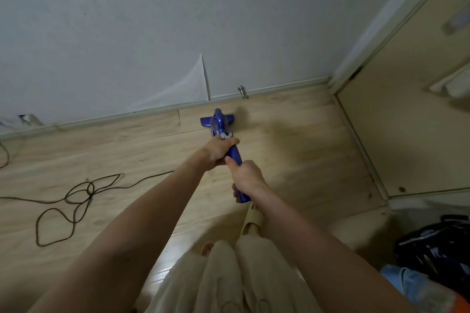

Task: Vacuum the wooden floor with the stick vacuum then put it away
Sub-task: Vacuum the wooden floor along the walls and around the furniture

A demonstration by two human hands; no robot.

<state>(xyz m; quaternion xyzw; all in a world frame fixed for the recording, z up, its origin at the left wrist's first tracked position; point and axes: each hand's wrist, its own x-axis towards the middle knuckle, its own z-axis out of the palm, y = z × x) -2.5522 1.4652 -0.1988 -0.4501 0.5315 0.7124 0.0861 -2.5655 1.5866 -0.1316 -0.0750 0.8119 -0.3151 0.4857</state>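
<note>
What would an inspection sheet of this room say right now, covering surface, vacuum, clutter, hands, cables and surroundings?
Surface: wooden floor, light planks, some glare near the feet.
Job's things: blue stick vacuum, head on the floor near the baseboard.
Clutter: dark bag and blue cloth at lower right.
Grippers: left hand and right hand both grip the vacuum's handle.
Cables: dark cord in loose loops on the floor, left.
Surroundings: grey wall, door at right, doorstop.

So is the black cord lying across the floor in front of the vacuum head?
No: the black cord lies looped on the wooden floor far left of the vacuum head, which sits near the baseboard.
</note>
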